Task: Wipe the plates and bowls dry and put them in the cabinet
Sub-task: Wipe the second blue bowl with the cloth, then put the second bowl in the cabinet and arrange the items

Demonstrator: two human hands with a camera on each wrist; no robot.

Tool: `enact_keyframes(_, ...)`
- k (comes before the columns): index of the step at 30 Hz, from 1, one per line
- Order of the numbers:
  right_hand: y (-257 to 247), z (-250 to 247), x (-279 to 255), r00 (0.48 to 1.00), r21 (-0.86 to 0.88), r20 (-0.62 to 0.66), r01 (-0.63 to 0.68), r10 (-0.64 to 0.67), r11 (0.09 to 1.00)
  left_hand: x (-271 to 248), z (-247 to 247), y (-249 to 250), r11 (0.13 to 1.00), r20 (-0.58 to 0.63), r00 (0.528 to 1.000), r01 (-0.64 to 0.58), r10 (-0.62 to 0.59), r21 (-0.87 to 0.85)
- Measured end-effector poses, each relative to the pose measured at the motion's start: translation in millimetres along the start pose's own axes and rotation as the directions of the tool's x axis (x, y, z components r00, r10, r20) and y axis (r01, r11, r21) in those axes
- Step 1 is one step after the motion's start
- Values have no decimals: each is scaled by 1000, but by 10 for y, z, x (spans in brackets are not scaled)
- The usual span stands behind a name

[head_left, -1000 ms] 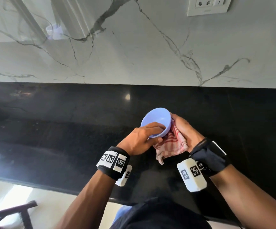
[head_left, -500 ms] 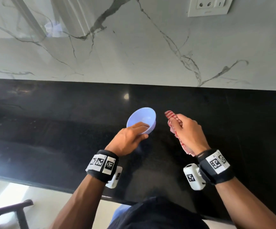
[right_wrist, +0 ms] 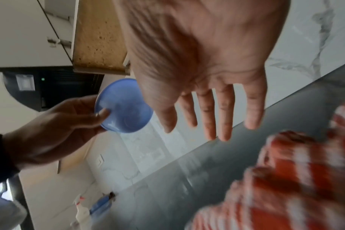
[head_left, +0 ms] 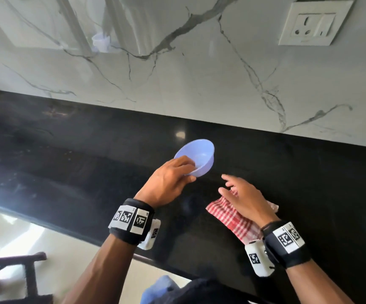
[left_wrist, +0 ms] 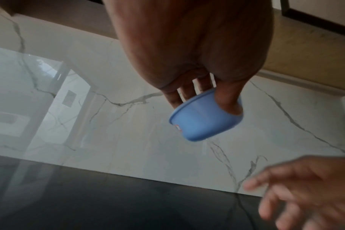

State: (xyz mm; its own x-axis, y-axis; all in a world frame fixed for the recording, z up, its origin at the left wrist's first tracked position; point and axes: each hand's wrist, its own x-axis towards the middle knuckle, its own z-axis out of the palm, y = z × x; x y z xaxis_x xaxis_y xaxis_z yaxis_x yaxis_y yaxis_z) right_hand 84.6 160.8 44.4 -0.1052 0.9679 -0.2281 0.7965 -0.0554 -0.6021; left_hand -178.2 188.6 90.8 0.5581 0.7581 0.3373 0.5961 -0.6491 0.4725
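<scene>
Small round light-blue plastic bowl (head_left: 196, 156) held up above the shiny black stone worktop (head_left: 68, 167) by the left hand (head_left: 168, 183), fingers inside the rim and thumb on the outside wall, thumb side clear only from the left wrist view (left_wrist: 202, 118). Right hand (head_left: 243, 198) loose with fingers spread, gripping nothing, hovering over the red-and-white checked cloth (head_left: 232, 218) lying on the worktop, part of it hidden under that hand and blurry up close (right_wrist: 286, 179). White wall socket (head_left: 313, 24) high on the white marble wall (head_left: 199, 80) seen from the head only; blurry spray bottle (right_wrist: 82, 211) far along the worktop from the right wrist only.
</scene>
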Motion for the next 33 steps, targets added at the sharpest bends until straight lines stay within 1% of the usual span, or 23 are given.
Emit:
enact_keyframes(1,-67,-56,-9,998,104,-52,31,-26,994,-30,-46,-12,1000,11,1000,-23,22,12)
enact_keyframes(3,-223,-205,-45,986,280,-129,143,-111,949,-73,-147,-20,997,27,997,-69,68,21)
enact_keyframes(5,-395,-367,-95,965,384,-146,259,-218,886,-95,-254,-21,994,24,994,-106,105,25)
enact_keyframes(8,-716,-578,-149,923,374,-109,383,-370,845,-123,-494,-3,989,-11,990,-139,140,56)
enact_keyframes(10,-919,-693,-194,907,379,-108,416,-407,826,-116,-667,25,982,-45,984,-167,171,85)
enact_keyframes(13,-1237,-845,-257,885,401,-185,465,-428,790,-101,-998,100,963,-103,964,-229,244,142)
enact_keyframes(16,-1521,-1011,-335,859,397,-248,512,-448,762,-60,-1375,187,946,-146,941,-284,306,155)
enact_keyframes(19,-1794,-1240,-445,815,347,-343,572,-467,743,14,-1798,313,938,-211,916,-316,341,147)
enact_keyframes(21,-2004,-1410,-520,770,296,-425,615,-475,731,88,-2091,420,933,-296,885,-331,359,140)
enact_keyframes(23,-2192,-1566,-580,725,270,-504,648,-469,712,177,-2343,526,922,-379,841,-353,386,157)
enact_keyframes(25,-2369,-1710,-639,676,251,-574,683,-463,686,263,-2550,631,913,-439,801,-371,408,170)
enact_keyframes(26,-2466,-1791,-666,642,231,-608,706,-467,669,305,-2661,687,910,-464,783,-377,413,174)
enact_keyframes(27,-2561,-1874,-686,613,212,-634,724,-471,657,355,-2763,735,912,-485,774,-372,407,171)
enact_keyframes(28,-2643,-1942,-709,592,202,-656,735,-468,648,400,-2836,777,917,-508,766,-362,393,164)
enact_keyframes(29,-2742,-2022,-738,564,186,-682,750,-466,635,452,-2922,832,921,-543,747,-357,383,159)
enact_keyframes(31,-2944,-2190,-793,510,152,-725,774,-463,615,551,-3073,934,928,-634,696,-358,337,100)
enact_keyframes(33,-3146,-2369,-827,462,109,-758,785,-459,610,669,-3198,1002,934,-727,639,-358,251,7)
